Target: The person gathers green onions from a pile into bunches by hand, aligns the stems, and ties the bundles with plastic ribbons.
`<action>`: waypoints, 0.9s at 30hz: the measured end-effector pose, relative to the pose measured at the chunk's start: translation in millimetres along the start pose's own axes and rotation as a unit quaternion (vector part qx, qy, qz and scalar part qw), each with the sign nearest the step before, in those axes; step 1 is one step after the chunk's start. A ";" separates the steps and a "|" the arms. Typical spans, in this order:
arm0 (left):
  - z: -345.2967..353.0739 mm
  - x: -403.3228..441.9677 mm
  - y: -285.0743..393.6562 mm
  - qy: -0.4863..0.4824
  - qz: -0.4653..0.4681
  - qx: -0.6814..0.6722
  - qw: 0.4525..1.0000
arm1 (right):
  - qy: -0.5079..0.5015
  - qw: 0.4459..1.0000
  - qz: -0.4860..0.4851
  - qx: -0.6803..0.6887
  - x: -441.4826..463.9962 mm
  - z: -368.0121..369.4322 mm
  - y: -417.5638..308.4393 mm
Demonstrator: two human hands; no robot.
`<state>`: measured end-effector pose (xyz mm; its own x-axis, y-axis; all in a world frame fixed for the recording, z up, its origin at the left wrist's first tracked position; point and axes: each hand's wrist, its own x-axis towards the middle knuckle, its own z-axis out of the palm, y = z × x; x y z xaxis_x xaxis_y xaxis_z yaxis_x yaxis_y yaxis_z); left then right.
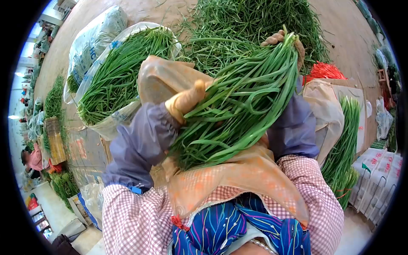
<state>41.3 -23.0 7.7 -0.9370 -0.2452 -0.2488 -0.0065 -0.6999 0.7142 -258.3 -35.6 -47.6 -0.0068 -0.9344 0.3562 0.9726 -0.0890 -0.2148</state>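
Observation:
A large bunch of garlic chives (250, 95) lies slantwise above my lap, with its leaf tips hanging toward me. My right hand (300, 53), in a brownish knit glove, is closed around the pale stem end at the upper right. My left hand (187, 101), in a tan glove, is at the left side of the bunch. Its thumb points up beside the leaves, and its fingers go in under them, mostly hidden. Purple sleeve covers are on both forearms, and a translucent tan apron (238, 170) covers my lap beneath the leaves.
A big pile of loose chives (263, 21) lies ahead on the floor. An open plastic bag of chives (123, 68) and a full plastic sack (97, 36) stand at left. Red ties (327, 71) and laid-out chives (346, 136) are at right. Someone in pink (34, 158) is far left.

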 end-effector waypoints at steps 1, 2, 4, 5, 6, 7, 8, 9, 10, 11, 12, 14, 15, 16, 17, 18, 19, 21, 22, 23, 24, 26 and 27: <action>7.9 -5.7 -1.0 0.051 -0.023 -0.006 0.998 | 0.011 1.000 -0.007 -0.016 1.6 -2.5 0.9; 2.0 -7.8 -12.1 0.038 -0.005 -0.059 0.998 | 0.022 1.000 0.003 -0.019 2.4 -4.7 2.0; 1.9 -14.5 -24.0 0.045 0.004 -0.109 0.993 | 0.033 0.999 0.004 -0.026 2.0 -11.3 4.2; 12.6 -18.7 -22.3 0.057 -0.009 -0.115 0.992 | 0.045 0.998 0.000 -0.037 0.4 -11.7 6.4; 16.3 -15.8 -25.6 0.061 -0.025 -0.074 0.995 | 0.059 0.998 0.000 -0.031 -0.2 -12.1 8.9; 20.9 -10.5 -30.1 0.065 -0.041 -0.033 0.996 | 0.059 0.997 0.004 -0.047 0.4 -14.3 9.6; 23.8 -5.8 -38.4 0.058 -0.012 -0.021 0.998 | 0.061 0.996 0.010 -0.064 1.3 -17.9 8.9; 30.7 -4.3 -39.3 0.048 0.004 -0.074 0.996 | 0.062 0.995 0.017 -0.080 2.1 -20.0 9.1; 35.2 -2.3 -41.5 0.065 0.024 -0.055 0.996 | 0.067 0.996 0.019 -0.059 2.0 -22.1 11.1; 38.7 -1.6 -42.9 0.082 0.045 -0.036 0.995 | 0.072 0.996 0.022 -0.046 0.8 -23.3 12.5; 42.9 -2.9 -41.3 0.100 0.039 -0.061 0.992 | 0.074 0.996 0.025 -0.044 1.2 -26.8 12.7; 48.4 -1.7 -38.9 0.128 -0.007 -0.023 0.991 | 0.080 0.996 0.029 -0.031 -0.1 -35.4 15.9; 51.4 -0.7 -38.1 0.143 -0.030 -0.004 0.989 | 0.093 0.994 0.038 -0.035 -0.2 -34.9 17.6; 54.9 1.2 -37.7 0.158 -0.014 0.026 0.987 | 0.105 0.993 0.045 -0.038 0.0 -34.5 19.4; 55.5 1.3 -36.4 0.171 -0.018 0.060 0.983 | 0.118 0.991 0.051 -0.041 0.0 -33.7 21.5; 55.6 1.4 -35.0 0.182 -0.022 0.094 0.979 | 0.168 0.984 0.049 -0.047 1.4 -11.9 26.0; 56.0 1.4 -32.9 0.194 -0.025 0.128 0.972 | 0.184 0.980 0.043 -0.064 -1.4 -12.1 27.6; 61.1 0.3 -22.6 0.214 -0.020 0.154 0.964 | 0.217 0.971 0.032 -0.097 -6.0 -14.5 30.5; 62.4 1.1 -21.2 0.224 -0.014 0.139 0.965 | 0.276 0.956 0.010 -0.102 -7.7 -2.5 36.8; 62.3 1.5 -20.8 0.234 -0.008 0.123 0.964 | 0.284 0.953 0.038 -0.093 -14.2 -0.2 39.5; 57.4 -1.4 -19.5 0.212 -0.054 0.171 0.961 | 0.292 0.950 0.067 -0.082 -19.9 1.0 42.0; 50.5 0.4 -26.0 0.284 -0.080 -0.002 0.955 | 0.353 0.920 0.129 -0.111 -29.4 12.7 49.3; 47.6 -0.1 -30.3 0.297 -0.066 -0.007 0.953 | 0.352 0.917 0.137 -0.128 -33.1 26.8 57.3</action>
<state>25.0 30.2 17.2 -0.5656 -0.4871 -0.6655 -0.1026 -0.7591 0.6428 -196.1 -0.6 -47.4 -0.0069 -0.9166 -0.3997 0.8740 0.1887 -0.4477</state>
